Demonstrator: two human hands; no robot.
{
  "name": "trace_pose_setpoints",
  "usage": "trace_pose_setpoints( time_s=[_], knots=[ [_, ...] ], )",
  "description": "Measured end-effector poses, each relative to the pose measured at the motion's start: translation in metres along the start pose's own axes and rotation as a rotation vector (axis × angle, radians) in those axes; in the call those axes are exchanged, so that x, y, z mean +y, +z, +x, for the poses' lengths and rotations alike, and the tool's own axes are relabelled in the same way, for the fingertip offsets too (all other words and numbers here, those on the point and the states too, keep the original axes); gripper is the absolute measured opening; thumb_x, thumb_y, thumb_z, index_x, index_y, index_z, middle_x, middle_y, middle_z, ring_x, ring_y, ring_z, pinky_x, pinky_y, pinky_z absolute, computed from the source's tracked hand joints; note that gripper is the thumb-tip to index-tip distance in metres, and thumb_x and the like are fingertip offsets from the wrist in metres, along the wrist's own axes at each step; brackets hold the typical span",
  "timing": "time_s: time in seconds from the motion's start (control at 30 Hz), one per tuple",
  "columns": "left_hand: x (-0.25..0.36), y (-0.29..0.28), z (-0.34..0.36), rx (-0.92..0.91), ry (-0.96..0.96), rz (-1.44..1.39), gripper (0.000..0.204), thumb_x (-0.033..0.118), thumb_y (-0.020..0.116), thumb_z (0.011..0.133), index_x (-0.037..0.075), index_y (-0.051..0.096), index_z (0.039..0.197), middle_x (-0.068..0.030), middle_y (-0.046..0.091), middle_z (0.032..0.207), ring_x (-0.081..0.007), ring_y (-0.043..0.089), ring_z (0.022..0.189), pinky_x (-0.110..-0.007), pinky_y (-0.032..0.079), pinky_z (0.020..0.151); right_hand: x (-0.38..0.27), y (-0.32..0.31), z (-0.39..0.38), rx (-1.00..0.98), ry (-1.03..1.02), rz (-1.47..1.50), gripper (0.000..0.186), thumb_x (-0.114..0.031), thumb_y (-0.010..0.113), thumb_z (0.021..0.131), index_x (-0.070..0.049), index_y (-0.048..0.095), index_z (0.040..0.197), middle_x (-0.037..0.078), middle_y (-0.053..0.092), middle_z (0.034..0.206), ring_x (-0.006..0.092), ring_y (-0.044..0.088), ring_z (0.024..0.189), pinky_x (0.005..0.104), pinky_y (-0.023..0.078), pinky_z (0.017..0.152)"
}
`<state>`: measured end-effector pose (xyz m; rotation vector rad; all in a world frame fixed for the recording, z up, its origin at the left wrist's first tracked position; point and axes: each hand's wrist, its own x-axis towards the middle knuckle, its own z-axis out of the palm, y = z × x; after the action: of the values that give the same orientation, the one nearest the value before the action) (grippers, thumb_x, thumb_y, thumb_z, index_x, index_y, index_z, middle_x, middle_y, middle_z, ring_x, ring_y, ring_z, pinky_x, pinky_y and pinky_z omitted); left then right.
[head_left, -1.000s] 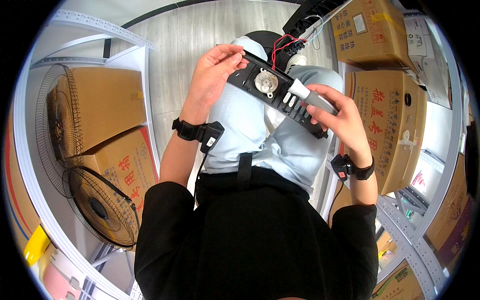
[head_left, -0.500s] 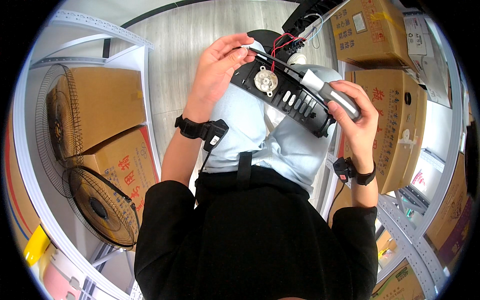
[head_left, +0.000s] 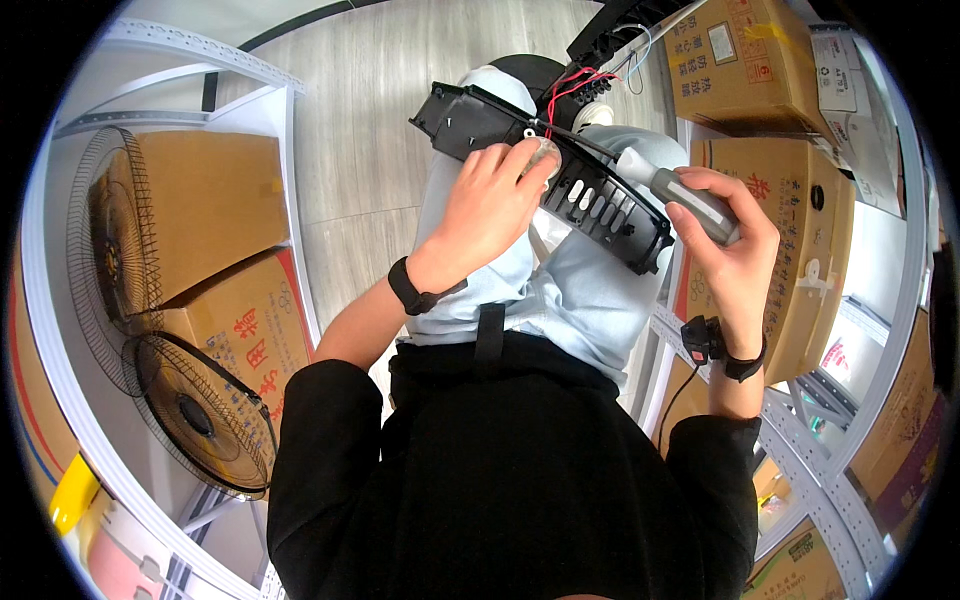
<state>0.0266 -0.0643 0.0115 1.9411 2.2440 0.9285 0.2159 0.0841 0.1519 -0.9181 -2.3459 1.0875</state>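
Observation:
Across my thighs lies a long black plastic housing (head_left: 625, 235) with a row of slots and small posts inside. My left hand (head_left: 488, 205) reaches over it, fingers bent and closed around the edge of a round, translucent part with mounting ears (head_left: 546, 163), which it partly covers. In my right hand (head_left: 735, 225) is a screwdriver (head_left: 695, 203) with a grey and white handle, gripped from the right. Its long dark shaft runs up-left over the housing, the tip near the round part's upper ear. Red wires (head_left: 553, 105) rise behind the shaft.
More black plastic structure (head_left: 610, 35) with loose wires stands beyond my knees. Shelving with cardboard boxes (head_left: 215, 200) and wire fan guards (head_left: 200, 415) lines the left. Further boxes (head_left: 790, 240) crowd close beside my right arm. A white shoe (head_left: 597, 115) shows beneath the housing.
My left hand has left the screwdriver's tip end and moved down-right onto the round part. My right hand and the screwdriver have shifted slightly right and down.

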Motion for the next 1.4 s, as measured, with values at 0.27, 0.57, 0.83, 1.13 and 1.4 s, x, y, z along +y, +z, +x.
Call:
trace_pose_setpoints(
  time_s=[0.27,0.57,0.83,1.13,1.4],
  knots=[
    [-0.004,0.001,0.004,-0.023,0.027,-0.028,0.04,0.005,0.066,0.082,0.009,0.063,0.121,-0.0111,0.062,0.123,-0.0307,0.064,0.099,-0.041,0.052,0.085,-0.025,0.003,0.017,-0.093,-0.087,-0.234,0.023,-0.009,0.079,0.08,-0.005,0.069,0.1,0.009,0.073,0.092,0.0185,0.072,0.083,0.0289,0.054,0.075],
    [-0.008,0.003,0.0,-0.02,0.048,-0.048,0.038,0.003,0.066,0.08,0.011,0.067,0.117,-0.011,0.059,0.126,-0.0306,0.064,0.101,-0.042,0.054,0.087,-0.035,0.011,0.044,-0.21,-0.141,-0.322,0.023,-0.011,0.076,0.078,-0.008,0.067,0.099,0.013,0.07,0.089,0.0315,0.07,0.081,0.0355,0.054,0.071],
    [-0.007,0.001,0.003,-0.007,0.078,-0.013,0.032,0.005,0.063,0.077,0.005,0.068,0.109,-0.0103,0.056,0.11,-0.0269,0.062,0.094,-0.039,0.053,0.082,-0.058,0.02,0.078,-0.31,-0.528,-0.417,0.023,-0.011,0.076,0.079,-0.009,0.066,0.099,0.01,0.066,0.087,0.0332,0.067,0.081,0.038,0.053,0.07],
    [-0.003,0.002,0.001,-0.108,0.01,-0.012,0.039,0.002,0.063,0.077,0.008,0.068,0.115,-0.0108,0.057,0.121,-0.0299,0.062,0.106,-0.043,0.053,0.09,-0.075,0.037,0.097,-0.275,-0.504,-0.63,0.037,-0.019,0.079,0.082,-0.012,0.062,0.114,0.008,0.066,0.092,0.0282,0.066,0.076,0.0355,0.053,0.065],
    [-0.004,0.002,0.002,-0.118,0.009,-0.033,0.036,0.002,0.064,0.077,0.007,0.069,0.113,-0.0114,0.058,0.119,-0.03,0.062,0.106,-0.043,0.052,0.09,-0.063,0.035,0.096,-0.241,-0.458,-0.716,0.045,-0.014,0.076,0.083,-0.011,0.057,0.124,0.012,0.062,0.115,0.0316,0.068,0.091,0.0364,0.056,0.072]
  ],
)
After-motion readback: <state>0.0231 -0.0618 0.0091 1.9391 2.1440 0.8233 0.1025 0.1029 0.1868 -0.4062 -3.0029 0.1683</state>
